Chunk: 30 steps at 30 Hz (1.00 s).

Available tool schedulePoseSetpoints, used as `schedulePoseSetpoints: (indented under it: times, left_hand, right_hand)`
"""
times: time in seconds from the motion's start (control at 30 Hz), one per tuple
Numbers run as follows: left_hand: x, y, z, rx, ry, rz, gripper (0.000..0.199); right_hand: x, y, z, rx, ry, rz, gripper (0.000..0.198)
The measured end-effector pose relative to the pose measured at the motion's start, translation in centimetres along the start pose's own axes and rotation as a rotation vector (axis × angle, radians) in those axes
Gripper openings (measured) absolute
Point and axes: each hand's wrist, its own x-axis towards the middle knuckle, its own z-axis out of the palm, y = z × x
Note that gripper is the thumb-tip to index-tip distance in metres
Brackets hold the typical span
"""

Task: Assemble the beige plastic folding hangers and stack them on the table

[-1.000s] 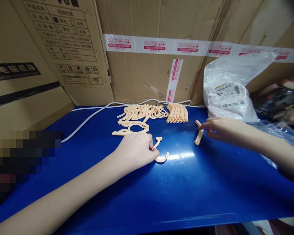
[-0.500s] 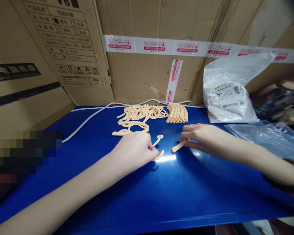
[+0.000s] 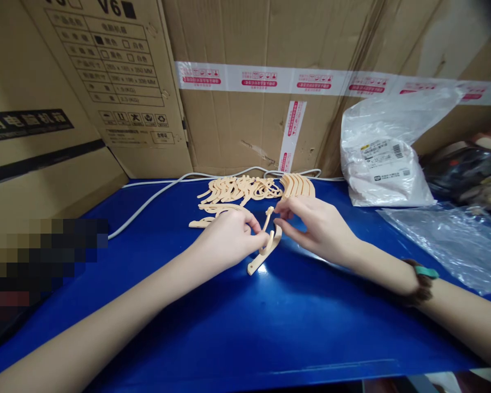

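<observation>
One hook in the left fingers; one bar at the right fingers. Beyond them, one pile, pieces too overlapped to count, and one stack. Rightward, one white bag, one clear plastic sheet.

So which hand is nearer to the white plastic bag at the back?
The right. The right hand is in front of the white plastic bag and off to its left; the left hand is farther left, pinching a curved beige piece.
</observation>
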Motion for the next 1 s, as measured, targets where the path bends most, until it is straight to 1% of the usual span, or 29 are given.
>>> schedulePoseSetpoints:
  times: [0.07,0.13,0.2,0.27,0.37,0.4,0.5,0.57,0.6,0.67,0.77,0.83,0.93,1.0]
  left_hand:
    - [0.1,-0.1,0.5,-0.126,-0.081,-0.051,0.010]
    - [0.2,-0.1,0.8,-0.218,-0.135,-0.074,0.009]
    - [0.1,0.0,1.1,-0.253,-0.154,-0.072,0.011]
    - [0.1,0.1,1.1,-0.251,-0.164,-0.071,0.015]
    - [0.0,0.3,1.1,-0.280,-0.162,-0.031,0.021]
    - [0.0,0.3,1.1,-0.295,-0.145,-0.009,0.024]
    - [0.0,0.3,1.1,-0.284,-0.074,0.037,0.027]
    - [0.0,0.1,1.1,-0.199,-0.036,0.056,0.023]
    - [0.0,0.1,1.1,-0.126,-0.013,0.075,0.021]
    - [-0.1,0.0,1.1,0.060,0.034,0.156,0.019]
    - [-0.4,0.0,1.1,0.322,0.068,0.293,0.021]
    - [-0.6,0.1,1.0,0.428,0.063,0.324,0.022]
    - [-0.7,0.2,1.1,0.489,0.036,0.343,0.023]
    - [-0.7,0.2,1.2,0.490,0.032,0.386,0.023]
  right_hand:
    - [-0.4,0.5,0.4,-0.085,0.023,-0.137,0.018]
    - [-0.7,0.5,0.7,-0.166,0.009,-0.253,0.024]
    - [-0.8,0.3,0.8,-0.203,-0.016,-0.312,0.028]
    - [-0.8,0.2,0.8,-0.204,-0.024,-0.317,0.029]
    - [-0.8,0.4,0.8,-0.111,-0.030,-0.232,0.029]
    - [-0.8,0.6,0.9,-0.042,-0.027,-0.170,0.028]
    - [-0.8,1.0,0.9,0.234,-0.003,0.093,0.023]
    - [-0.7,1.4,1.0,0.396,0.019,0.257,0.025]
    - [-0.7,1.5,1.0,0.459,0.029,0.319,0.029]
    - [-0.6,1.9,1.2,0.541,0.045,0.413,0.033]
    - [-0.6,2.4,1.6,0.585,0.034,0.472,0.034]
    - [-0.6,2.6,2.0,0.598,0.025,0.460,0.036]
    - [-0.7,2.8,2.4,0.627,0.043,0.440,0.035]
    - [-0.7,2.9,2.6,0.641,0.036,0.461,0.033]
